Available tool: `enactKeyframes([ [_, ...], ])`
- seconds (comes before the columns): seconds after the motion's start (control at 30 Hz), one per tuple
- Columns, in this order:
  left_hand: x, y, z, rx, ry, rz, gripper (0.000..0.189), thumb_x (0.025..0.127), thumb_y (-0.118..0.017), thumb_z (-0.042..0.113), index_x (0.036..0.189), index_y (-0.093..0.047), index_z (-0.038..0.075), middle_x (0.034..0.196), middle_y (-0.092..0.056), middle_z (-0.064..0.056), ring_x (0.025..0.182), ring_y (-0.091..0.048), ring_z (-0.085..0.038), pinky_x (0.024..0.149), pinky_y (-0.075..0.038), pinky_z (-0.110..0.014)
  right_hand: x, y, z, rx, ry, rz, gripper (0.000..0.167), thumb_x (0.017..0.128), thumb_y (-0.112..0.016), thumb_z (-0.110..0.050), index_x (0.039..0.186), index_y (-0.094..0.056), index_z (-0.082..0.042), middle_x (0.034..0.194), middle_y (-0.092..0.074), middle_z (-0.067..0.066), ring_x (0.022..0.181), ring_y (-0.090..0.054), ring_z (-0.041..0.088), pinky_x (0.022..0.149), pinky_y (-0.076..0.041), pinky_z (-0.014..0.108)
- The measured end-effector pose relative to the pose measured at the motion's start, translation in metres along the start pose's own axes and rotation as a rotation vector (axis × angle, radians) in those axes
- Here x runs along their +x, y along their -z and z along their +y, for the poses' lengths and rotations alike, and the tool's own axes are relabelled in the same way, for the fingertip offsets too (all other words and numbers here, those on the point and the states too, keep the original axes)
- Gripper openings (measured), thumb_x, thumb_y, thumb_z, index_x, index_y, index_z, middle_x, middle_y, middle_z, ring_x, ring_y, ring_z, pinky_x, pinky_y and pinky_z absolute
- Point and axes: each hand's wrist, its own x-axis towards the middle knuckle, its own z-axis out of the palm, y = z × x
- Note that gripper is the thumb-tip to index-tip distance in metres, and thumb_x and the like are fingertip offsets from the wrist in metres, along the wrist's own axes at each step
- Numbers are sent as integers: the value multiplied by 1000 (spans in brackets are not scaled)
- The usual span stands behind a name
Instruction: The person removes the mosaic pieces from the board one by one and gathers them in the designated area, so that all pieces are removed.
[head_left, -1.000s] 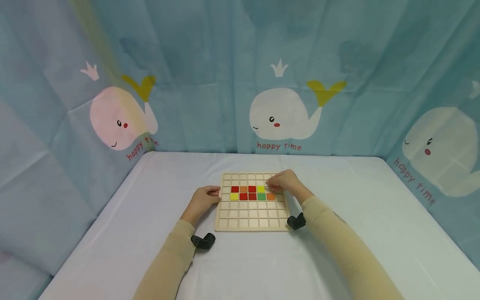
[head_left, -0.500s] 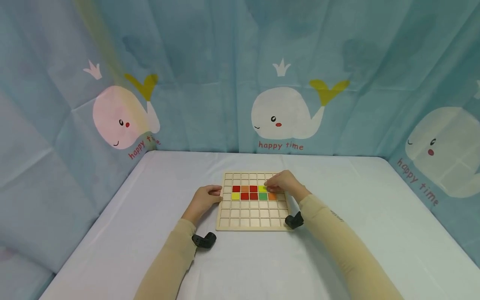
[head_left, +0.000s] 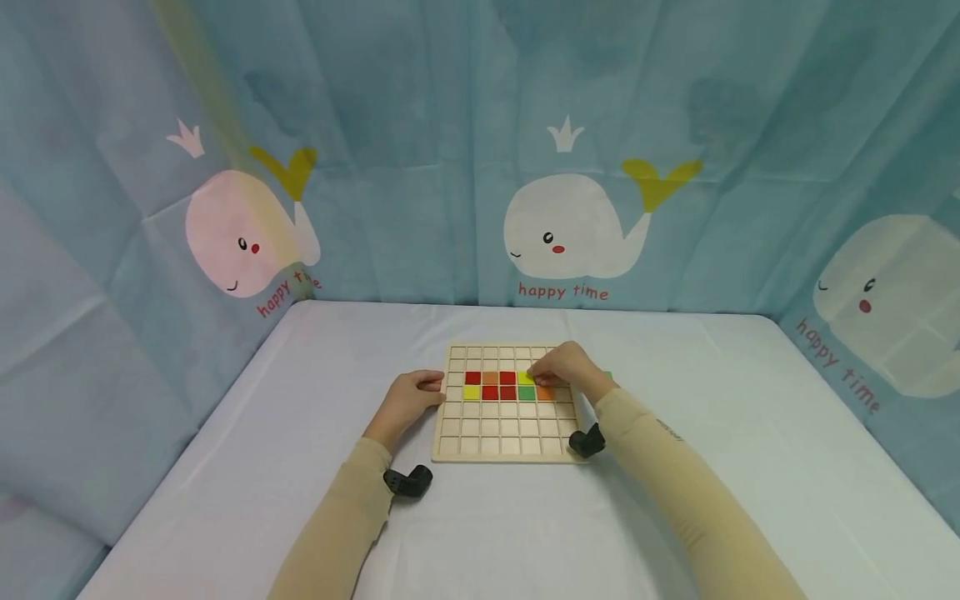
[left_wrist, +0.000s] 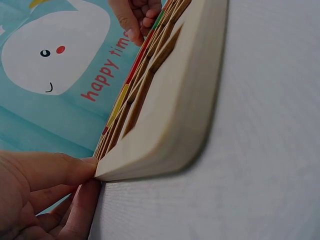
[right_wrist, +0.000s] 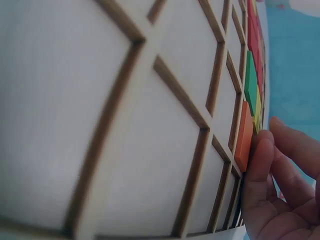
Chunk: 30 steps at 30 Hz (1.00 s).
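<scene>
A light wooden grid board lies on the white table. Two rows of square coloured tiles sit in its cells. The upper row shows red, orange, red and a yellow tile; below run yellow, two reds, a green tile and an orange tile. My left hand pinches the board's left edge, thumb on top and a finger beneath in the left wrist view. My right hand has curled fingers, the fingertips right at the yellow tile's right side. I cannot tell whether they grip it.
A green piece shows on the table just past my right wrist. Black wrist cameras, left and right, sit on the sleeves close to the board. A blue curtain printed with whales stands behind the table.
My right hand has moved slightly left onto the right side of the yellow tile. The green piece beside my right wrist has come into view. My left hand keeps its place on the board's edge.
</scene>
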Motion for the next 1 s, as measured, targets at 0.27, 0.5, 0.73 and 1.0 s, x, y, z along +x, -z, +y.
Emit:
enactKeyframes([
  [0.27,1,-2,1,11,-13,-5,46,89,-70,7,134,-61,3,119,-68,-15,111,-64,-26,98,-50,-40,-2,1,-2,-45,-17,11,19,84,-78,-10,94,-73,5,69,-67,1,55,-63,7,59,-54,18],
  [0.5,1,-3,-1,10,-16,0,45,89,-71,6,133,-62,4,117,-69,-15,109,-65,-25,96,-51,-39,0,0,1,-31,6,-2,19,84,-77,-8,97,-73,6,75,-71,3,55,-63,7,59,-55,18],
  [0.73,1,-3,-1,6,-12,9,44,88,-71,6,132,-63,4,116,-69,-15,108,-65,-25,96,-51,-39,-4,2,1,-1,80,-35,19,87,-72,-4,101,-74,9,87,-76,8,60,-66,7,63,-57,19],
  [1.0,0,-1,-1,-6,-1,9,45,88,-71,5,132,-62,3,118,-68,-15,109,-64,-26,96,-51,-39,-6,0,-2,-13,72,-26,17,88,-72,-6,99,-73,7,81,-74,6,59,-65,7,63,-57,20],
])
